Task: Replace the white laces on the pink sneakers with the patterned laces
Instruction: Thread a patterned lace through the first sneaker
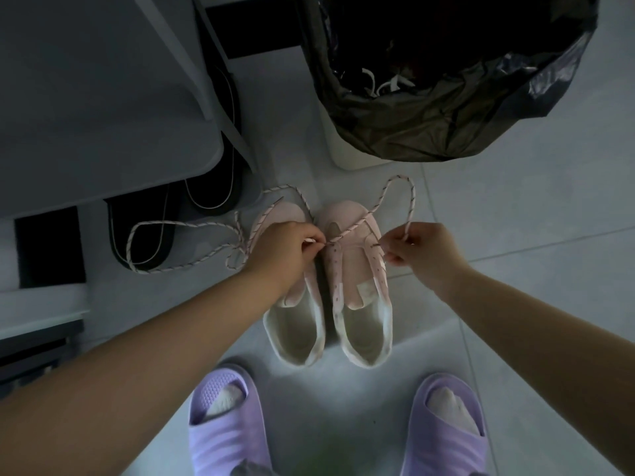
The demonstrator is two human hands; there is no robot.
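Two pink sneakers stand side by side on the floor, toes pointing away from me: the left sneaker (295, 324) and the right sneaker (357, 269). A patterned lace (395, 190) runs across the right sneaker's front eyelets and loops out past its toe. My left hand (285, 249) pinches one end of it at the sneaker's left eyelet row. My right hand (422, 249) pinches the other end at the right side. A second patterned lace (165, 235) lies loosely over the left sneaker and the floor to its left.
A bin lined with a black bag (446, 80) stands behind the sneakers, with white laces (388, 84) inside. Dark slippers (144, 231) lie under a grey table (103, 97) at the left. My feet in purple slides (226, 420) are near the bottom.
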